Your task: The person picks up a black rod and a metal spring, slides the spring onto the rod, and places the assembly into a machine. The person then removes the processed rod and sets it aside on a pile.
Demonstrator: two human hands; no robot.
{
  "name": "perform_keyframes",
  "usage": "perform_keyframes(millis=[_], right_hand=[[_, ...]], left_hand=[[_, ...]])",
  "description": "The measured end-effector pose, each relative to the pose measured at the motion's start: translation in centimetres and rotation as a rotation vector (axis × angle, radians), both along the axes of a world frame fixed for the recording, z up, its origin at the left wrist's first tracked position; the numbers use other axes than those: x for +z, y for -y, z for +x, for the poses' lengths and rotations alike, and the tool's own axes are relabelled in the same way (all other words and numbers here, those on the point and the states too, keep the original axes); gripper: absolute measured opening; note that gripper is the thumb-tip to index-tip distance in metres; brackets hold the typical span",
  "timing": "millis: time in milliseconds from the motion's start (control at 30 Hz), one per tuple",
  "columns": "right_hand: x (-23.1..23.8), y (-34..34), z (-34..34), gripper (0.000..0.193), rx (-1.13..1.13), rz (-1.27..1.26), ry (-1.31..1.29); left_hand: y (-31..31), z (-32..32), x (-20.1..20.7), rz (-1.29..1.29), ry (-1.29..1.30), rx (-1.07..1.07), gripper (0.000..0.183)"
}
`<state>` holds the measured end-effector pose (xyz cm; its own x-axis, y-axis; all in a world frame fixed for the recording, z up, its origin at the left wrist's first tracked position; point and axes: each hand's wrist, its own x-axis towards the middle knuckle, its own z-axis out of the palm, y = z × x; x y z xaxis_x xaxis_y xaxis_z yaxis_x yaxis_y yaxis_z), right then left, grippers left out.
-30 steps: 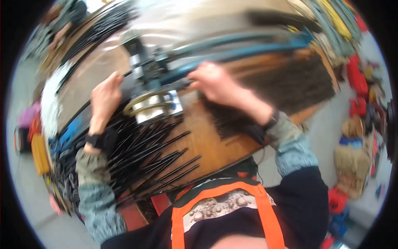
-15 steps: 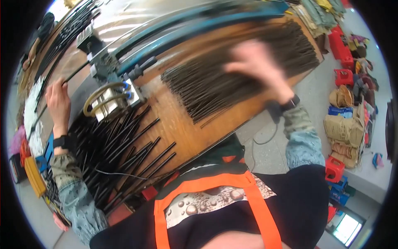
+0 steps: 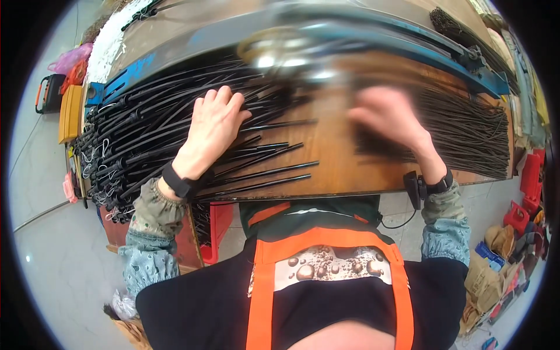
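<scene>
My left hand [image 3: 214,125] rests over a pile of long black tubes [image 3: 157,114] on the left of the bench. Its fingers are slightly bent and its thumb stands apart; no tube shows clearly gripped. Farther right, my right hand [image 3: 389,114] is smeared by motion at the left end of a bundle of thin dark rods [image 3: 466,128]. Whether its fingers hold a rod is hidden by the blur. Beyond both hands is a blurred metal machine head [image 3: 291,58] with a yellowish hose, beside a blue rail [image 3: 466,69].
The wooden bench [image 3: 335,154] ends in a straight edge near my waist. A red bin [image 3: 217,230] stands below it. At the far left are a yellow case [image 3: 70,114] and white strips [image 3: 108,44]. Cardboard [image 3: 489,280] and red crates [image 3: 531,178] lie at the right.
My view has turned toward the left. My left hand has left the slim rod near the machine and come over the black tubes. My right hand has moved to the thin rods' left end.
</scene>
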<state>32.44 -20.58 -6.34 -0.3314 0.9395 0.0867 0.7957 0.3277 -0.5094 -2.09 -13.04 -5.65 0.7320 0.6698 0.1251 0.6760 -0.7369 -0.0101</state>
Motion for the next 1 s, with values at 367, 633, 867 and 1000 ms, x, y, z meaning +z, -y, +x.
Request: perform_keyframes(millis=[367,633,867,1000], right_hand=[[0.7,0.6,-1.1,0.018,-0.09,-0.142,-0.173],[-0.7,3.7,-0.3,0.025,-0.059,-0.027,-0.34],[-0.5,5.6,-0.5,0.042,0.051,0.483,0.004],[-0.7,5.2,1.0,0.052,-0.003,0.709,-0.073]], left_hand=[[-0.2,0.2,-0.4,-0.089,0.262,-0.265,0.023],[2.4,4.7,1.7,-0.245,0.263,-0.267,0.026],[3.1,6.7,5.6,-0.41,0.049,-0.314,0.023],[3.5,10.7,9.5,-0.257,0.038,-0.417,0.017]])
